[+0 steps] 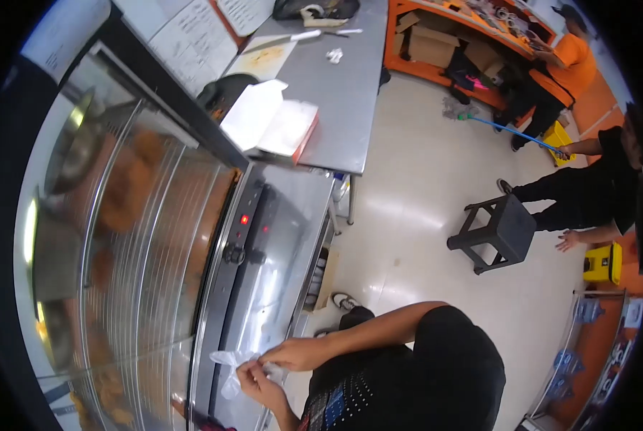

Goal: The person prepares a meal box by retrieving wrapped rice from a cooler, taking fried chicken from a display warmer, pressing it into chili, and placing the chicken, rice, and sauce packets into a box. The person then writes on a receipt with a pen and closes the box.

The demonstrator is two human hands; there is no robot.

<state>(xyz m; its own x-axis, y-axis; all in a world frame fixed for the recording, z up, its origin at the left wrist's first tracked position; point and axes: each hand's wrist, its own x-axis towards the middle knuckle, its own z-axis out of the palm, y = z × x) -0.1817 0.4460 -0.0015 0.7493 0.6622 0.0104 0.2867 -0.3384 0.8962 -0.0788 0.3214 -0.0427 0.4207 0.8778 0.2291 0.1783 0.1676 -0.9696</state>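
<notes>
My right hand (287, 354) and my left hand (260, 386) are close together over the front ledge of a glass display cabinet (213, 287). Both pinch a thin, clear plastic glove (229, 368), its loose ends flaring away from my fingers towards the glass. The plastic is crumpled, so its full shape is hard to make out. Behind the glass, fried-looking food (129, 188) lies on wire racks. A steel ledge (278, 244) runs along the cabinet beside my hands, near a black knob (233, 253) and a red light.
A steel table (346, 100) holds an open white carton (274, 126), a cutting board (262, 59) and a knife (303, 34). A dark stool (504, 226) stands on the floor. One person holds a mop (504, 128); another, in orange (569, 61), stands by an orange shelf (436, 72).
</notes>
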